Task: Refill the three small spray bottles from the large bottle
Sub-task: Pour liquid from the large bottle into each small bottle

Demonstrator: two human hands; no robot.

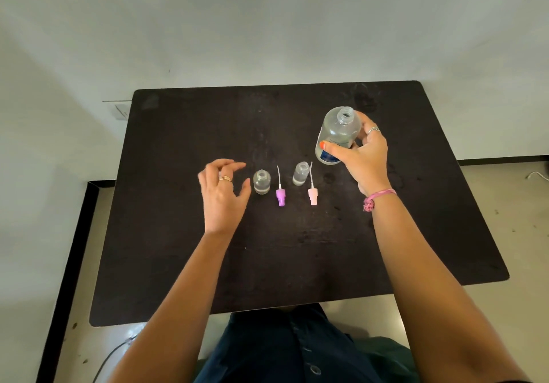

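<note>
My right hand point(361, 156) grips the large clear bottle point(337, 133), uncapped and upright, with a blue label near its base, at the right of the dark table point(178, 249). Two small clear bottles stand open in the middle: one point(261, 181) just right of my left hand, another point(301, 173) further right. A purple spray cap point(280, 197) with its dip tube lies between them. A pink spray cap point(312, 195) lies right of the second bottle. My left hand point(222, 192) hovers with fingers spread and holds nothing. I see no third small bottle; my left hand may cover it.
The table stands against a pale wall. A wall socket point(120, 110) shows at the table's back left corner. A cable point(536, 174) lies on the floor at the right, another cable point(116, 353) at the lower left.
</note>
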